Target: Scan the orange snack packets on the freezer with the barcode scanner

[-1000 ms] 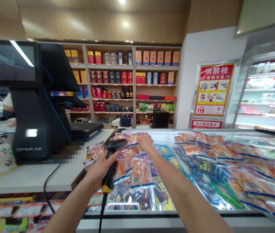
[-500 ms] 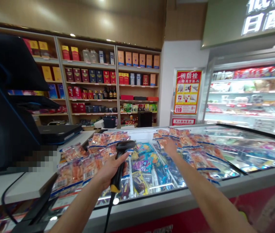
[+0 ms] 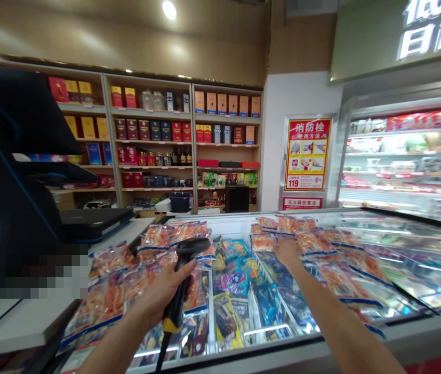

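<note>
My left hand (image 3: 165, 291) is wrapped round the handle of a black and yellow barcode scanner (image 3: 181, 285), its head pointing away from me and its cable hanging down. Under and beside it lie clear packets of orange-pink food (image 3: 105, 298) with blue edges. My right hand (image 3: 287, 251) reaches over the freezer to a second group of such packets (image 3: 316, 241) and appears to touch one. Its fingers point away from me and are mostly hidden, so their grip is unclear.
A chest freezer with a glass top (image 3: 418, 270) holds colourful bags (image 3: 231, 283) in wire baskets. At left stand a dark checkout terminal (image 3: 17, 182) and a white counter (image 3: 13, 327). Shelves of boxed goods (image 3: 150, 130) and a lit chiller (image 3: 407, 156) line the back.
The view has shifted, so the scene sits lower and further right. My left hand has drawn the scanner slightly left and closer to me. My right hand stays by the same packets.
</note>
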The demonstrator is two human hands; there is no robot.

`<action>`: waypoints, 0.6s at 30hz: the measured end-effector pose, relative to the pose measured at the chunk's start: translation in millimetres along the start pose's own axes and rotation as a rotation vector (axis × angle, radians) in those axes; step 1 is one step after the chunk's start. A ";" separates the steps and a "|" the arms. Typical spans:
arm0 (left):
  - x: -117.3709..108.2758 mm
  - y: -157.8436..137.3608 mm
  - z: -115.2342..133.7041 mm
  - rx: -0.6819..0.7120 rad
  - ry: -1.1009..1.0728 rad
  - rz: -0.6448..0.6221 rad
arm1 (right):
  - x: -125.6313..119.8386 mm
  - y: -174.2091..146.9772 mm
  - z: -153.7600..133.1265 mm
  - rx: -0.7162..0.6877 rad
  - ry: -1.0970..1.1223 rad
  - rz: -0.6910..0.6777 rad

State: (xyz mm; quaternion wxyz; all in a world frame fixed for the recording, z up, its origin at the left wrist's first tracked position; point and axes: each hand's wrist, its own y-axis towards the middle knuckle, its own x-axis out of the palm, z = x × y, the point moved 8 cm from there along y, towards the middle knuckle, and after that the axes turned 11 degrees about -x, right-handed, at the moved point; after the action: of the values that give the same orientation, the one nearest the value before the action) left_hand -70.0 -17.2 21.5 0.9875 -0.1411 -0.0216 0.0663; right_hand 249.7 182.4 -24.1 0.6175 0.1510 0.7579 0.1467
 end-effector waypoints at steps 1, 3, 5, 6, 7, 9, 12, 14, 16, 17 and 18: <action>-2.2 1.8 -0.6 0.007 0.007 -0.007 | 0.1 0.1 -3.5 0.002 0.007 0.020; -6.9 4.2 -2.3 0.018 0.015 -0.017 | 1.7 1.1 -7.2 0.057 0.027 0.043; -11.7 5.2 -4.3 0.015 0.018 -0.016 | 7.0 2.4 -7.3 0.149 0.050 0.029; -14.2 5.3 -4.8 0.012 0.019 -0.009 | 11.3 3.2 -8.1 0.175 0.060 0.006; -16.6 5.4 -5.4 0.002 0.023 0.001 | 16.0 4.1 -9.8 0.178 0.068 -0.021; -21.1 5.5 -5.6 -0.013 0.031 0.027 | 24.8 5.6 -16.7 0.113 0.075 -0.063; -24.9 6.2 -4.5 -0.006 0.042 0.041 | 32.2 4.2 -32.9 -0.056 0.069 -0.067; -25.2 6.5 -4.9 0.003 0.051 0.023 | 31.5 2.0 -45.4 -0.117 0.075 -0.020; -26.3 6.1 -7.1 -0.013 0.061 0.012 | 27.2 0.6 -60.8 -0.125 0.101 0.059; -27.1 5.6 -8.1 -0.023 0.065 0.011 | 25.9 0.4 -71.0 -0.136 0.120 0.085; -28.0 4.8 -8.4 -0.029 0.066 0.011 | 26.8 0.6 -83.8 -0.174 0.133 0.082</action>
State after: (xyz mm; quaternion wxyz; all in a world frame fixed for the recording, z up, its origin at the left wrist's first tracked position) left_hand -97.8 -18.8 11.4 0.9852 -0.1575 0.0108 0.0668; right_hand 162.4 191.0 -31.5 0.5702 0.1176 0.7748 0.2465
